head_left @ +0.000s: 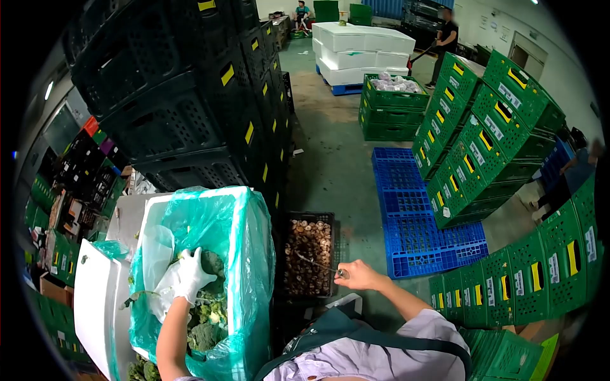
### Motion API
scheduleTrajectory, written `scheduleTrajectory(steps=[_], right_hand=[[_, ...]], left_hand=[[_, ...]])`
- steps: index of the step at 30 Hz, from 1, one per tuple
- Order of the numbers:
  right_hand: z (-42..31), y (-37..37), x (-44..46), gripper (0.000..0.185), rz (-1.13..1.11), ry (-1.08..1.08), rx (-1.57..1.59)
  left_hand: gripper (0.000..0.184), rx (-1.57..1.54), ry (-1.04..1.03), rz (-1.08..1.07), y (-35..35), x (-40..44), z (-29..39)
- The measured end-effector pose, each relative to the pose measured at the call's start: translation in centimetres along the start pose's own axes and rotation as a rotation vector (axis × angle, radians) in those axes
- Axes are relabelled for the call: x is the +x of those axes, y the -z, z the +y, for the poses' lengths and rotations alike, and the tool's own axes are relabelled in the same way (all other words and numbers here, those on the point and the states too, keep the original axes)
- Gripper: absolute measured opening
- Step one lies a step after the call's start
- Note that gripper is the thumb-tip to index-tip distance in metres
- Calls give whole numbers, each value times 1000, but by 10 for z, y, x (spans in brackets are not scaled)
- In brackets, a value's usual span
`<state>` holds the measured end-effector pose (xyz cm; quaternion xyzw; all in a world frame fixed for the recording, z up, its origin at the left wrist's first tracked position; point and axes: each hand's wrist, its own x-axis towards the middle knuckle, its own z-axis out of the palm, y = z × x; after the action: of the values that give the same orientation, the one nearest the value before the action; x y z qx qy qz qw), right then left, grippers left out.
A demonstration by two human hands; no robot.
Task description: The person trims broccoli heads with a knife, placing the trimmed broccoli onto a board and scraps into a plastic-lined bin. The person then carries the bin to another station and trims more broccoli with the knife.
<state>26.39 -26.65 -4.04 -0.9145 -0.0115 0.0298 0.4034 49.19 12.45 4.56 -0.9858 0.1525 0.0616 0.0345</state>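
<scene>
My left hand (192, 277), in a white glove, reaches into a white foam box (239, 219) lined with green plastic film (200, 219). Its fingers are bent against a dark green broccoli head (213, 263), partly hidden by the hand. More broccoli (206, 336) lies below it in the box, and translucent white wrapping (159, 254) is beside the hand. To the right of the box, my bare right hand (360, 275) is closed round the handle of a knife (314, 261). The thin blade points left, above a dark crate of brown mushrooms (311, 238).
Tall stacks of dark crates (171, 120) rise behind the box. A foam lid (95, 305) leans at its left. Blue pallets (413, 216) and green crates (489, 152) stand to the right. White foam boxes (362, 51) and a person (448, 35) are farther back.
</scene>
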Motion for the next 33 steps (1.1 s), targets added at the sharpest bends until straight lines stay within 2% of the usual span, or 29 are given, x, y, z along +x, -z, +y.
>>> scheduleTrajectory(steps=[3,6,9,10,11,13,17,20,22,23,26,29,32,33], right_hand=[[1,0,-4,30,46,-68,6],[11,-8,-8,28,55,-185,-38],[21,-14,-13,29,114,-196,10],[20,-14,-16,37,103,-223,78],[19,-16,-18,37,95,-223,77],[20,-18,-19,39,72,-259,50],[24,-28,-19,41,57,-295,48],[21,-27,-19,43,-4,-323,96],[28,-29,-19,31,71,-306,80],[29,-27,-19,31,77,-309,78],[29,-21,-17,29,99,-340,73],[32,-18,-10,39,117,-344,61],[4,1,5,32,137,-296,64],[-18,10,9,32,120,-284,58]], left_hand=[[100,-124,3,2,4,-19,-12],[104,-86,39,94,-16,-30,-26],[105,-79,32,145,-24,-40,-24],[111,-137,47,108,-23,-41,-22],[111,-208,67,95,-28,-41,-22],[109,-184,111,81,-23,-43,-12],[102,-135,62,147,-34,-43,-11],[100,-200,96,124,-32,-47,-13],[98,-190,46,192,-15,-58,-13],[96,-183,0,257,-11,-61,-12],[85,-351,-31,392,7,-75,-23],[82,-512,-23,573,19,-91,-46],[72,-1344,103,541,26,-105,-67],[67,-1428,163,541,26,-111,-74]])
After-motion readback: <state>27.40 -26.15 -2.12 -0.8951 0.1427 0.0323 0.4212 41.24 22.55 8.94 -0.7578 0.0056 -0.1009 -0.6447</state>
